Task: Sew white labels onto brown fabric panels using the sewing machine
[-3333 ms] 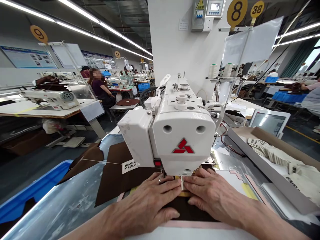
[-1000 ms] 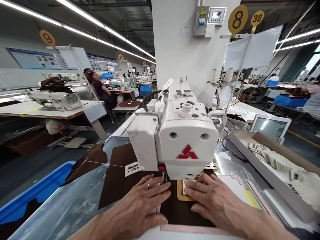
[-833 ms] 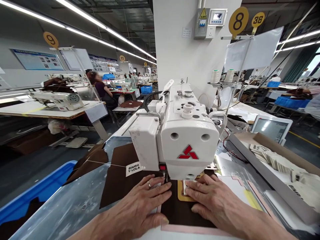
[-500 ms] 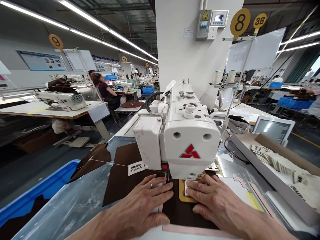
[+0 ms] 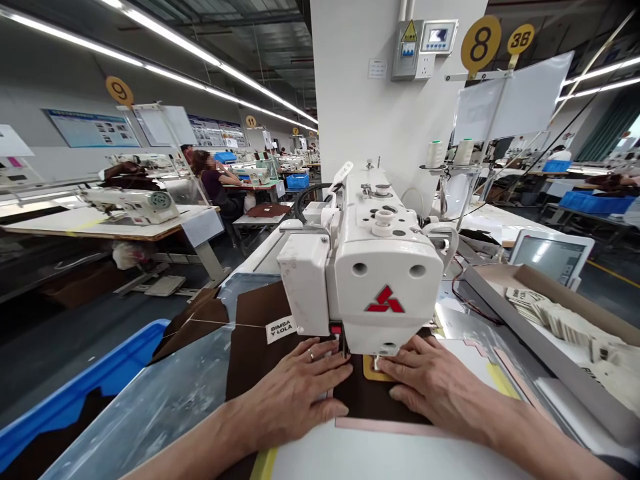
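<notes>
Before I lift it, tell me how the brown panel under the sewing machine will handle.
The brown panel is probably thin and floppy, since it lies flat with no edge standing up. It is likely light for its size. It may also slide easily across the glossy table top.

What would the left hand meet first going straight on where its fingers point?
Probably the sewing machine's needle area, just ahead of the left hand, though depth is unclear from here.

- cardboard tray (image 5: 545,347) of cream tags (image 5: 553,323), on my right
- tablet (image 5: 550,243) behind it
- two thread cones (image 5: 435,155)
- blue bin (image 5: 100,380), on my left
- seated co-worker (image 5: 215,185), far off
</notes>
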`<control>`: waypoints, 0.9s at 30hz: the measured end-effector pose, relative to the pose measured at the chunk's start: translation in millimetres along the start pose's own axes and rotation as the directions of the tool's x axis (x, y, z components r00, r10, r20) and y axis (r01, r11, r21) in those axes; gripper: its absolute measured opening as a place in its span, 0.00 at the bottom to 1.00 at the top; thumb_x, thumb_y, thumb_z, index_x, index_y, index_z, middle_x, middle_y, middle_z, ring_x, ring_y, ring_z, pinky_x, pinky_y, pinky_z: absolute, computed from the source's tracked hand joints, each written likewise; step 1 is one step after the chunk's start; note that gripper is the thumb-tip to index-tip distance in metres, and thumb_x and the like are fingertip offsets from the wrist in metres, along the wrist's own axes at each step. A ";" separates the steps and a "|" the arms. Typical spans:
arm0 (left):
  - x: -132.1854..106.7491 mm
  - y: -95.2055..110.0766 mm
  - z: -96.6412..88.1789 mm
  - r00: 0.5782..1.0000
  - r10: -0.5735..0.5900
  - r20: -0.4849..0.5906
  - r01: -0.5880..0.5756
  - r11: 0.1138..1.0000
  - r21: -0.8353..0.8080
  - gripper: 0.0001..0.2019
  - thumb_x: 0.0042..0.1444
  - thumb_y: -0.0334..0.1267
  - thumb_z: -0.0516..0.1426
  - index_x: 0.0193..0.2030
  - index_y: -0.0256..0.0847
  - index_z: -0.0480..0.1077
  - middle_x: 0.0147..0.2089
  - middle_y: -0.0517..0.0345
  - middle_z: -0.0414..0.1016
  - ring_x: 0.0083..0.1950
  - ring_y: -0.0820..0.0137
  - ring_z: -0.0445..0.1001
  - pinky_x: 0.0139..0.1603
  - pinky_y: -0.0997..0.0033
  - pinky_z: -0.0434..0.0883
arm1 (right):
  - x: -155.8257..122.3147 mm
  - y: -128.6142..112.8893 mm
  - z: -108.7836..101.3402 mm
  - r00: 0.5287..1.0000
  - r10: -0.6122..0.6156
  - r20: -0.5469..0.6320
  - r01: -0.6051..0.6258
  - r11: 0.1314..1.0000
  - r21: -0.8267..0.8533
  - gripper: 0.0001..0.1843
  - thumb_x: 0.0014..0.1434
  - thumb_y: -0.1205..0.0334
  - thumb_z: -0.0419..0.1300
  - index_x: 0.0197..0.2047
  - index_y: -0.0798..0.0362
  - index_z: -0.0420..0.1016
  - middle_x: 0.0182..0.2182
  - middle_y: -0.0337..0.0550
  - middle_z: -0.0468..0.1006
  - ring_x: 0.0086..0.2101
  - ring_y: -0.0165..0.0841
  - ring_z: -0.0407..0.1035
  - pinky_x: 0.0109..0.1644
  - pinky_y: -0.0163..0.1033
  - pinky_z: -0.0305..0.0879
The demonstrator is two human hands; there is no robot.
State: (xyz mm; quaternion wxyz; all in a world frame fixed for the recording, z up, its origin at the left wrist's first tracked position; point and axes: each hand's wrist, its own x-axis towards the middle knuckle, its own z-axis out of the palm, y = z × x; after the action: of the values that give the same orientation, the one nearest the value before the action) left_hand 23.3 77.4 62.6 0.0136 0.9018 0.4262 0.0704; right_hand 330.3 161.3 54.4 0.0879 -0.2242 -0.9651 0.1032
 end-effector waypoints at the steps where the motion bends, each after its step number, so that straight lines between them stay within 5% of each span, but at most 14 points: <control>1: 1.6 -1.4 0.0 1.000 -0.005 0.010 0.005 1.000 -0.003 0.25 0.73 0.50 0.59 0.71 0.44 0.69 0.70 0.53 0.72 0.73 0.50 0.67 0.73 0.49 0.66 | 1.4 1.4 -0.9 1.000 -0.004 0.001 0.004 1.000 0.000 0.22 0.76 0.53 0.56 0.69 0.44 0.71 0.58 0.42 0.80 0.53 0.44 0.69 0.58 0.52 0.65; 9: 9.0 -8.4 3.5 1.000 -0.019 0.008 0.019 1.000 0.010 0.24 0.73 0.49 0.60 0.71 0.43 0.69 0.70 0.48 0.71 0.71 0.51 0.69 0.69 0.51 0.69 | 5.3 5.0 -4.4 1.000 -0.019 -0.019 0.019 1.000 -0.021 0.16 0.76 0.56 0.55 0.61 0.47 0.77 0.50 0.44 0.82 0.45 0.41 0.71 0.53 0.49 0.65; 27: 4.7 -5.5 6.4 0.998 -0.007 -0.055 0.008 1.000 0.013 0.23 0.71 0.46 0.62 0.68 0.39 0.72 0.66 0.45 0.75 0.70 0.48 0.70 0.70 0.47 0.69 | 1.0 2.6 4.3 0.993 -0.035 -0.112 0.029 0.998 -0.050 0.19 0.76 0.57 0.54 0.65 0.48 0.75 0.53 0.48 0.82 0.49 0.42 0.72 0.54 0.49 0.70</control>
State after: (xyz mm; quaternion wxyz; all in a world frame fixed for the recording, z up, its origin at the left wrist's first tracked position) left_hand 22.9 84.8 56.4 -0.0037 0.8980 0.4303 0.0923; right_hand 329.6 163.4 49.8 0.1385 -0.2161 -0.9642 0.0658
